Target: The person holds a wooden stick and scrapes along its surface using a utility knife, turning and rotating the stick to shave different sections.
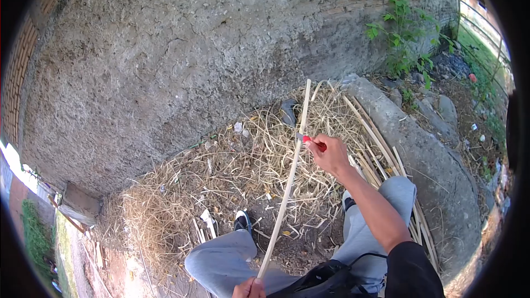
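Observation:
A long pale wooden strip [285, 198] runs from the lap up toward the wall, between the knees. My left hand [249, 288], at the bottom edge, is closed round the strip's near end. Farther up, my right hand [329, 154] is wrapped round the red handle of a small knife [307, 139]. The knife's grey blade lies against the strip, below its far end. Thin shavings [221, 187] cover the ground under the strip.
A rough wall [165, 66] rises ahead. More strips [375, 138] lie beside a concrete edge [436, 176] on the right. A green plant [400, 38] grows by the wall. Shoes [242, 222] and bent knees frame the strip. A white scrap [208, 219] lies left.

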### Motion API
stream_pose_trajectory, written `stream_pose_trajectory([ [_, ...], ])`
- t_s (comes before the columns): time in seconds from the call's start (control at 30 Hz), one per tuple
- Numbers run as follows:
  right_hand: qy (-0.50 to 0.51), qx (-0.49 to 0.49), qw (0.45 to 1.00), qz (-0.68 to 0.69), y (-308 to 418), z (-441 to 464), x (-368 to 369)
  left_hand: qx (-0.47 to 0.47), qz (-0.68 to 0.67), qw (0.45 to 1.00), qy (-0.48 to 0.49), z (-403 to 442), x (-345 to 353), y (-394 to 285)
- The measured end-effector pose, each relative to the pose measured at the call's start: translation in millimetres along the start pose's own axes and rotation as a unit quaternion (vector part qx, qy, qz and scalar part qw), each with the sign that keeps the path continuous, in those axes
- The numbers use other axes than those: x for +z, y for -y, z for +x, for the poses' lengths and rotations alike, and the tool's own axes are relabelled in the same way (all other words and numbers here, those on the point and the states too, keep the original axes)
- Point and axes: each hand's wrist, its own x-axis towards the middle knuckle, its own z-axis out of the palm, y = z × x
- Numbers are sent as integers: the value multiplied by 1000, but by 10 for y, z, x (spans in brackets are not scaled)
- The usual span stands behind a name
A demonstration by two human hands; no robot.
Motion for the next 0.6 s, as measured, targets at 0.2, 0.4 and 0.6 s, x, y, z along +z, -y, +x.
stream_pose_trajectory([
  [0.2,-40,-5,989,142,167,-130,-67,-293,-327,893,95,3,-353,-92],
  [0.4,42,177,884,430,211,-273,-143,-311,-379,868,75,64,-331,24],
  [0.6,31,209,891,403,351,-294,-60,-281,-376,880,65,35,-265,45],
])
